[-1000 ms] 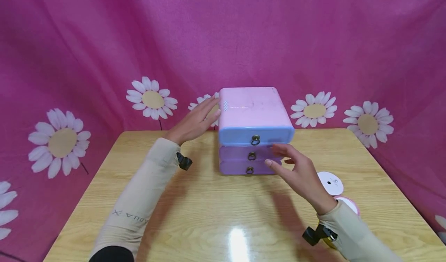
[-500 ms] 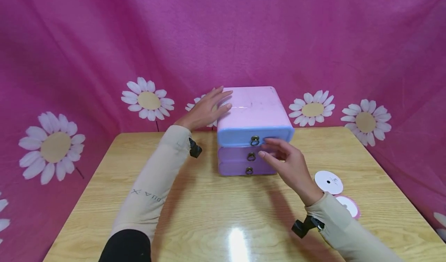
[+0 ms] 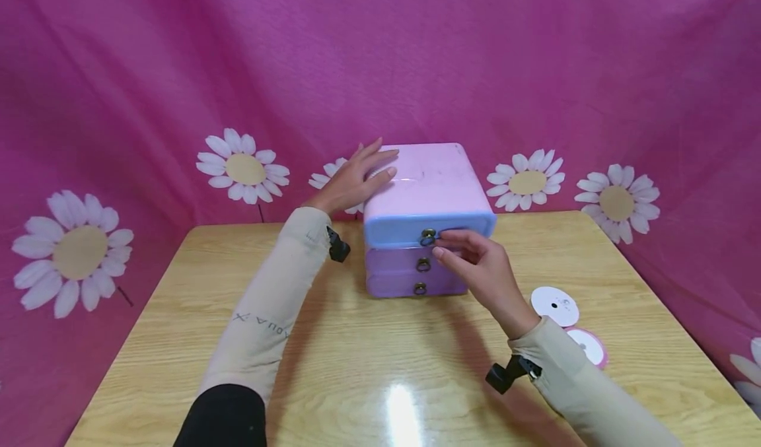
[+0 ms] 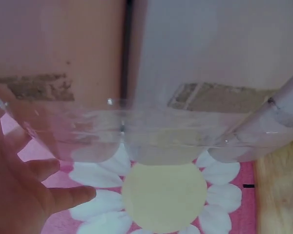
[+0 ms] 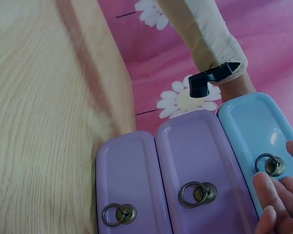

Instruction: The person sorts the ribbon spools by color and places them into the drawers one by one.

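Note:
A small chest of drawers point(image 3: 440, 189) with a pink top stands on the table. Its top drawer point(image 3: 389, 232) has a light blue front; the two lower drawers point(image 5: 132, 175) are purple, and all three fronts are closed. My left hand point(image 3: 349, 183) rests at the chest's upper left edge, fingers spread over the top. In the left wrist view, the spread fingers point(image 4: 71, 196) show beside the chest's pale side. My right hand point(image 3: 484, 272) is at the blue drawer, thumb and forefinger apart, fingertips right beside its bronze ring pull point(image 5: 273, 165).
Two white round discs like ribbon spools, one plain point(image 3: 555, 306) and one pink-rimmed point(image 3: 588, 346), lie on the wooden table point(image 3: 357, 368) beside the right forearm. A magenta curtain point(image 3: 333, 57) with daisies hangs directly behind the table.
My left hand has moved right from beside the chest onto its upper edge. My right hand has moved left and slightly up, to the blue drawer's ring pull.

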### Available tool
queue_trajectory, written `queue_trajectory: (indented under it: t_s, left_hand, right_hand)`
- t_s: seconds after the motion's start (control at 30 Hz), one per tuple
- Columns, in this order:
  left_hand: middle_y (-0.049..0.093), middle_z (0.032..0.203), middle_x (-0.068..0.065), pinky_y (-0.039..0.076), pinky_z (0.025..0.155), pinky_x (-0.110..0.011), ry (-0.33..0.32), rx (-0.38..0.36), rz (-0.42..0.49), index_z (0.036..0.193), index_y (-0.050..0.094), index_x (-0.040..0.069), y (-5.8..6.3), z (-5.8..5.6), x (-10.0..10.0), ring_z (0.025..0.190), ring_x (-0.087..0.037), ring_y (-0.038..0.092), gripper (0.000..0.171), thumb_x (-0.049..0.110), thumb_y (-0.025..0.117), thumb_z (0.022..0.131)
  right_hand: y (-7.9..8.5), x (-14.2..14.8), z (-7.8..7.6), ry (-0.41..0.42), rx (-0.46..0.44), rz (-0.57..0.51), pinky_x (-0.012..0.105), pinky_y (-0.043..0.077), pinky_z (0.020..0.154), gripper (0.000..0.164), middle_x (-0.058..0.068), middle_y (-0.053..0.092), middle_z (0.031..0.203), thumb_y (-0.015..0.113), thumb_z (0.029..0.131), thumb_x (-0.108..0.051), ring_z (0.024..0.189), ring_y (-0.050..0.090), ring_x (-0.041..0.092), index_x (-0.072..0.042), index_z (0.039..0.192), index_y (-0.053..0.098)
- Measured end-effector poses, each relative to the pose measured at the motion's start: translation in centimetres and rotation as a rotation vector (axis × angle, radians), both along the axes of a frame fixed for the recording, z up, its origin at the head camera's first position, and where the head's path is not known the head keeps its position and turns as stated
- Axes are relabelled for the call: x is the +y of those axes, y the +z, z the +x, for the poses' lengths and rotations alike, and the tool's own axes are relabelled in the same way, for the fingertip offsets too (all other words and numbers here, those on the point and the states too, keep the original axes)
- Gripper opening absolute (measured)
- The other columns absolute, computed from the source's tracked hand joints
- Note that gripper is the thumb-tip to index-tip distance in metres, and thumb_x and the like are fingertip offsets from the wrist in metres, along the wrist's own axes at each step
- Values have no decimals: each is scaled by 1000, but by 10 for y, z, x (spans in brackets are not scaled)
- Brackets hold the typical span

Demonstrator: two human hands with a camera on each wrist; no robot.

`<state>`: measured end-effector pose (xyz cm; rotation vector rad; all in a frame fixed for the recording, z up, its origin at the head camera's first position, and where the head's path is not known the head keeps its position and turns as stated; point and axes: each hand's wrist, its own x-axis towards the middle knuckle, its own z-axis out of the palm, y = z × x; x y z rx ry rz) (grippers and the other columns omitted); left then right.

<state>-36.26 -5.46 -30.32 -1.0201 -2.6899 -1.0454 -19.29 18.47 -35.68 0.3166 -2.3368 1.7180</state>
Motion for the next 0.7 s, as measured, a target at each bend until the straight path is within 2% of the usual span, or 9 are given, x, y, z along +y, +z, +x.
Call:
queue_trajectory:
  t_s: [0.27, 0.53, 0.7]
  left_hand:
    - [17, 161, 1, 5, 115, -57, 1, 26, -50, 145, 45, 29, 4, 5, 6, 148, -30, -3, 62, 61, 40, 92]
    - [21, 160, 0, 4, 117, -52, 12, 23, -40, 145, 46, 28, 1, 6, 8, 148, -29, -2, 57, 55, 42, 94]
    - [19, 160, 3, 5, 115, -57, 13, 10, -53, 146, 43, 30, 1, 7, 7, 148, -30, -3, 57, 52, 47, 93]
  right_hand:
    - [1, -7, -5, -23, -17, -22, 21, 54, 74, 33, 13, 70, 99, 74, 85, -21, 83, 66, 9, 0, 109, 67]
    - [1, -14, -6, -68, -47, -99, 20, 54, 72, 32, 17, 70, 95, 74, 85, -17, 78, 66, 6, 4, 108, 66]
    - [-2, -19, -5, -120, -53, -168, 22, 56, 73, 32, 11, 70, 90, 74, 85, -16, 77, 68, 8, 5, 105, 63]
